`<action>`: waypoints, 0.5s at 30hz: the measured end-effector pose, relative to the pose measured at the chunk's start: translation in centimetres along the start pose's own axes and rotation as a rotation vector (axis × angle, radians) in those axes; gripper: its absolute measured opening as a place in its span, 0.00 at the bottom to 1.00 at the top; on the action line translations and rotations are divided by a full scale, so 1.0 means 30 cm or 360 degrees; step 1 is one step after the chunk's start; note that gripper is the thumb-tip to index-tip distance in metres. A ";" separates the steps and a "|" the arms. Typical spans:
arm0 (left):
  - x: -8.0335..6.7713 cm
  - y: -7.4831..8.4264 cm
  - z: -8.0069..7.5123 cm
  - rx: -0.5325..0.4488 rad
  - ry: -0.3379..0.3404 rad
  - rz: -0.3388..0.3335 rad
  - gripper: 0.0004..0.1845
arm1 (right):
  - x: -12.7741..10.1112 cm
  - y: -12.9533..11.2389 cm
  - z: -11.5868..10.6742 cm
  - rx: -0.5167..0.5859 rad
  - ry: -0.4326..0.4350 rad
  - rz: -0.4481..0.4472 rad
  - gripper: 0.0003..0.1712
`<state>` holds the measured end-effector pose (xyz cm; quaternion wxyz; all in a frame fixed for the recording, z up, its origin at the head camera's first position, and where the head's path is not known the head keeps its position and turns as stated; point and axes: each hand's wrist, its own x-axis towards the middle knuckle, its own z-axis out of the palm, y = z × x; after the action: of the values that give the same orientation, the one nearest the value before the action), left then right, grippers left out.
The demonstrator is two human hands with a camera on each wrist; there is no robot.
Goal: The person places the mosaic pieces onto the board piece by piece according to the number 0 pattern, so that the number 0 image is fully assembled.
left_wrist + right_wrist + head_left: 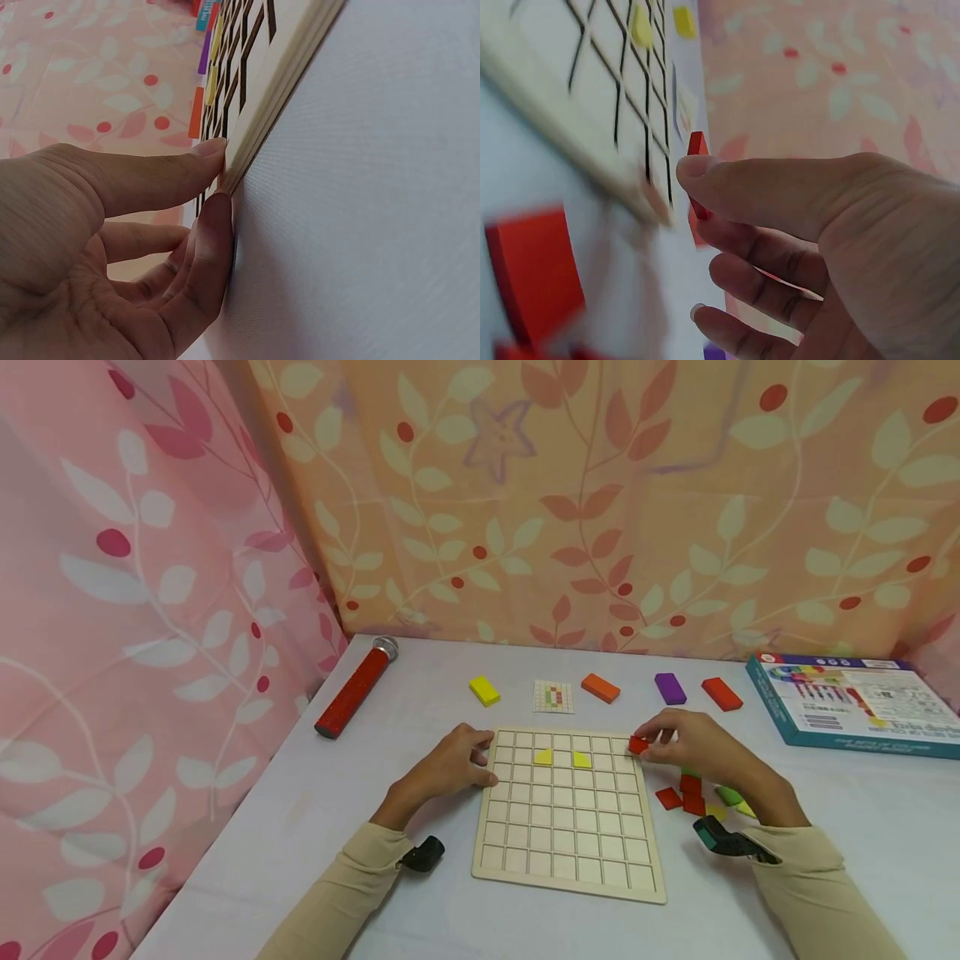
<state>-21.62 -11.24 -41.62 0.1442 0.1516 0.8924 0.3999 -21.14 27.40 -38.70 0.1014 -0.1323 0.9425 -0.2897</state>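
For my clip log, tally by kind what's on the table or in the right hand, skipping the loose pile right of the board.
Grid board: 1
Yellow pieces on the board: 2
Red piece in the right hand: 1
Rectangular blocks: 4
Pattern card: 1
Microphone: 1
Box: 1
Total: 11

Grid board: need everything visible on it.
The grid board is pale and wooden-looking, with rounded corners, a plain border and dark-edged square cells; its side shows layers, like plywood. It lies flat on the white tabletop, in front of the person. Two yellow pieces sit in its second row from the far edge, one cell apart. The left hand touches its left edge. Whether the red tile pinched by the right hand near its far-right corner touches it is unclear.
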 end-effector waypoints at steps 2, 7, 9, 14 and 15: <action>0.001 -0.001 -0.001 -0.0005 0.0002 0.0001 0.43 | 0.019 -0.043 0.025 0.0001 -0.0007 -0.0045 0.21; 0.004 -0.002 -0.003 -0.0010 0.0000 0.0012 0.44 | 0.067 -0.125 0.081 0.0011 -0.0034 -0.0188 0.21; 0.005 -0.003 -0.004 -0.0010 -0.0002 0.0018 0.44 | 0.085 -0.145 0.101 0.0017 -0.0039 -0.0255 0.20; 0.007 -0.007 -0.002 -0.0005 -0.0007 0.0018 0.44 | 0.125 -0.179 0.142 -0.0006 -0.0056 -0.0374 0.17; 0.007 -0.008 -0.002 -0.0002 -0.0008 0.0019 0.44 | 0.133 -0.186 0.148 -0.0016 -0.0060 -0.0392 0.16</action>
<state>-21.87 -11.34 -41.80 0.1441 0.1578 0.8908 0.4010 -22.65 19.41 -39.58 0.0821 -0.2530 0.9184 -0.2927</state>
